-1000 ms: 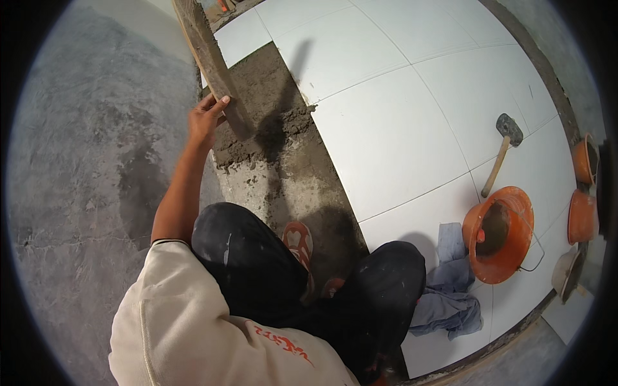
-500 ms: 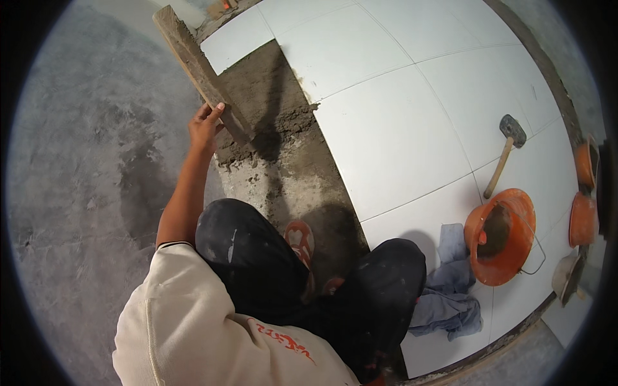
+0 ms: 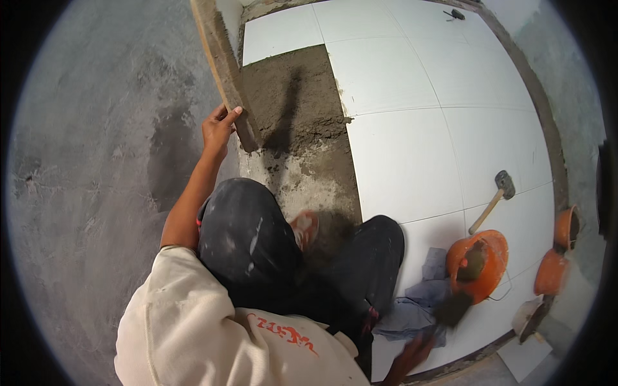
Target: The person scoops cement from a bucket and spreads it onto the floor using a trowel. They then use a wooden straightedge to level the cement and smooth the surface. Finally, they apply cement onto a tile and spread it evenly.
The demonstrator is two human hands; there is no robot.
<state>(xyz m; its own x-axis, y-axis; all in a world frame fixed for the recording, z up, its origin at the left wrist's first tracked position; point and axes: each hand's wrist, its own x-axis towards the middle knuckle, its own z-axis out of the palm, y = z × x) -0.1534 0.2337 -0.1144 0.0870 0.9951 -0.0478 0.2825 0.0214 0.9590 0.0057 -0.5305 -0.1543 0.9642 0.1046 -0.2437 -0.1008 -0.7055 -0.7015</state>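
My left hand [image 3: 219, 132] grips the lower end of a long wooden board [image 3: 222, 64], thumb on its face. The board stands tilted beside a patch of wet mortar [image 3: 277, 96] left of the white tiles [image 3: 405, 154]. At the lower right, my right hand [image 3: 415, 352] is closed and smeared by motion. From it extends a dark, flat blade that looks like a trowel [image 3: 452, 310], its handle mostly hidden in the fingers. The blade passes just in front of an orange bucket [image 3: 496, 257] and over a grey-blue cloth [image 3: 412, 302].
A mallet [image 3: 505, 185] with a wooden handle lies on the tiles. Orange bowls [image 3: 551, 273] and a pale basin [image 3: 526, 318] stand along the right edge. A small dark tool [image 3: 457, 14] lies at the far end. Bare grey concrete [image 3: 96, 193] spreads on the left.
My right hand has come into view at the lower right with the trowel. The view has shifted, and the board in my left hand now stands more upright.
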